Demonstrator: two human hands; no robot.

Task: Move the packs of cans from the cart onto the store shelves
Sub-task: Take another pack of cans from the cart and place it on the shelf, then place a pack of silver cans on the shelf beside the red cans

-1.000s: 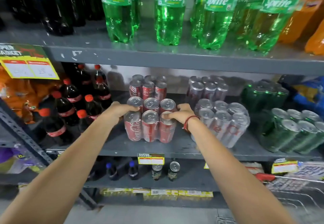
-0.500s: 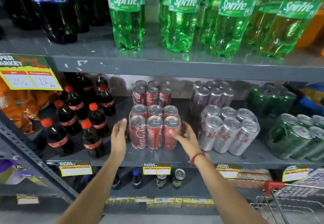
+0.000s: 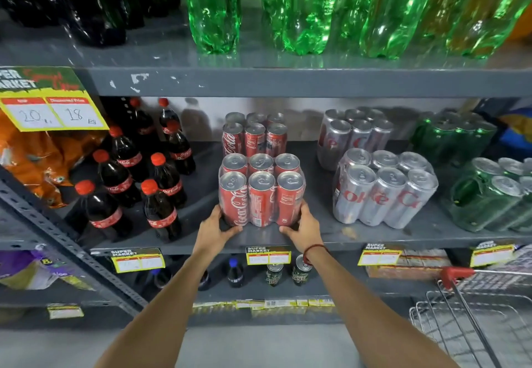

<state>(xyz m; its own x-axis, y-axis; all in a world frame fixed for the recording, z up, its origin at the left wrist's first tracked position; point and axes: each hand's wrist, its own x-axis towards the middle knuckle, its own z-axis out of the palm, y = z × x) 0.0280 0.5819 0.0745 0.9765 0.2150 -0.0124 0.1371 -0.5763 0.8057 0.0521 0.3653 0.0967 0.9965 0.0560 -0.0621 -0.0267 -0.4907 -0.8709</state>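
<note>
A shrink-wrapped pack of red Coca-Cola cans stands upright near the front of the grey middle shelf. My left hand cups its lower left corner and my right hand, with a red wrist band, cups its lower right corner. Both thumbs lie against the pack's sides. A second red pack stands right behind it. The wire cart with a red handle is at the lower right; its inside is mostly out of view.
Two silver Diet Coke packs sit to the right, with green can packs beyond them. Small cola bottles crowd the left side. Large green Sprite bottles fill the shelf above. A slanted metal brace crosses the lower left.
My hands have slid from the pack's top, down its sides, to its lower front corners. The view has pulled back and down, and the cart shows more.
</note>
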